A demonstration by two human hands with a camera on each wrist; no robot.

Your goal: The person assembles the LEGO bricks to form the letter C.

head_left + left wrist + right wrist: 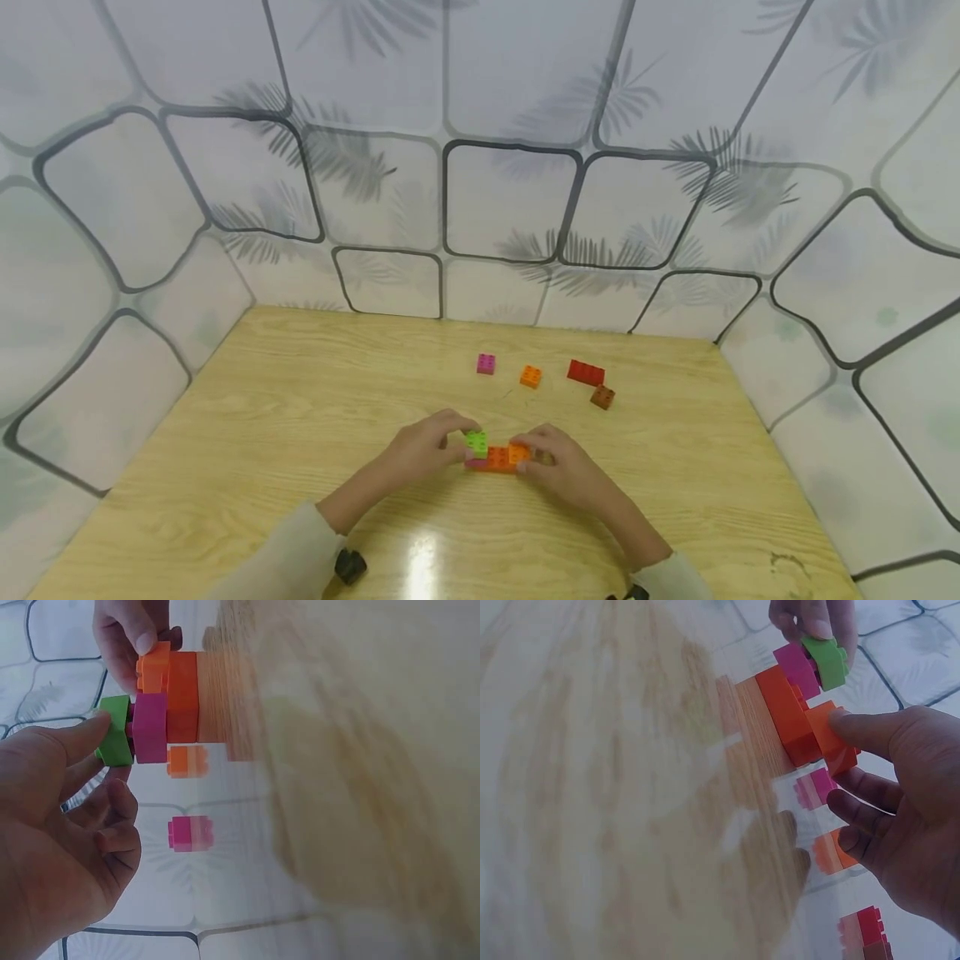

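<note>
A long orange toy building brick (497, 457) lies on the table in front of me. On its left end sits a magenta brick (151, 729). My left hand (426, 443) pinches a green brick (477, 444) between thumb and fingers, right over the magenta one; in the left wrist view magenta studs show in a narrow gap between the two, and the green brick looks slightly tilted. At the other end, my right hand (564, 467) pinches a small orange brick (831, 736) that sits on top of the long one, thumb on its near side.
Farther back on the wooden table (315, 375) lie a pink brick (486, 364), another small orange brick (531, 377), a long red brick (586, 372) and a brown brick (603, 397) close to the red one. Patterned white walls (510, 200) enclose the back and sides.
</note>
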